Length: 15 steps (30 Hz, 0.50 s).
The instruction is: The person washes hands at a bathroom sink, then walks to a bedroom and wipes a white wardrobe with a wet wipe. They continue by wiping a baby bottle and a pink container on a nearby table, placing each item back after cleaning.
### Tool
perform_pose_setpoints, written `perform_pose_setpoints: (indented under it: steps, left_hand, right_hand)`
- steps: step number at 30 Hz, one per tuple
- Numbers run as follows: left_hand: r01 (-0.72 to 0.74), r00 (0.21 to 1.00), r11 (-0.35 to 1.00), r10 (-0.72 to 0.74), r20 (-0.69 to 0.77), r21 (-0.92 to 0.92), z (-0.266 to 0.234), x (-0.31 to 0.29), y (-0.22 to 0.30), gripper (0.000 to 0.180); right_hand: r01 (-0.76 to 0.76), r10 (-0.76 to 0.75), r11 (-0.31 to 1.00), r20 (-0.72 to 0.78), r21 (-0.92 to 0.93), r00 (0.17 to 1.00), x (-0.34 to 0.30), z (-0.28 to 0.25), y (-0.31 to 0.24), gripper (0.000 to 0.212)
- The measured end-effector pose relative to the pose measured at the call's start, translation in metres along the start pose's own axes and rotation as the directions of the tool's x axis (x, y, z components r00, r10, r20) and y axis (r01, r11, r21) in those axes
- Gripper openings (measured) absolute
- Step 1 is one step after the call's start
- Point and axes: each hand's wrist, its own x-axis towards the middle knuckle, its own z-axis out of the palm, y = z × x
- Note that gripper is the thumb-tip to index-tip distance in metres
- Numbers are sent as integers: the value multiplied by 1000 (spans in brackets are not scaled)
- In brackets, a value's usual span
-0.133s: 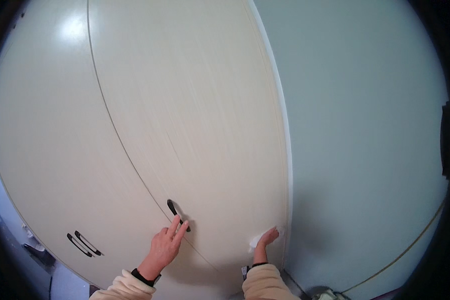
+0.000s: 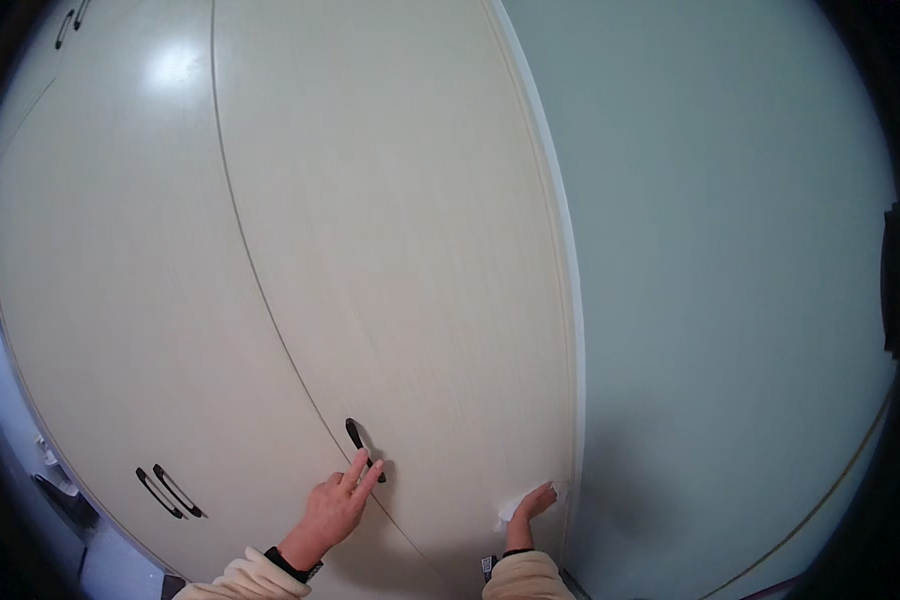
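My left hand point(image 2: 332, 508) lies at the black handle point(image 2: 354, 434) of a cream cabinet door point(image 2: 410, 250). Its index and middle fingers are stretched out, slightly apart, over the handle's lower part, and its thumb side is partly hidden. Low on the same door, near its right edge, my right hand point(image 2: 538, 503) presses a crumpled white tissue or cloth point(image 2: 510, 510) to the surface. The palm and most of those fingers are turned away. Each wrist has a dark band, with cream sleeves behind.
A second cabinet door with paired black handles point(image 2: 170, 492) stands to the left, and more black handles point(image 2: 70, 25) show at the upper left. A pale blue-green wall point(image 2: 720, 250) rises at the right. Several small items point(image 2: 55, 470) sit at the far left.
The view has tilted upward slightly, so the door handle and both hands sit lower in the picture and upper-left handles show more. Both hands stay at nearly the same places on the door.
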Motion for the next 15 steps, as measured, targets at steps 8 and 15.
perform_pose_setpoints:
  steps: [8,15]
  left_hand:
    - [-38,999,999,39,19,-39,-1,-1,-5,59]
    - [-21,1000,998,22,20,-54,-2,-3,-3,68]
  right_hand:
    - [-110,106,993,70,52,992,1,-5,-9,65]
    - [-31,32,999,-30,38,999,6,4,4,63]
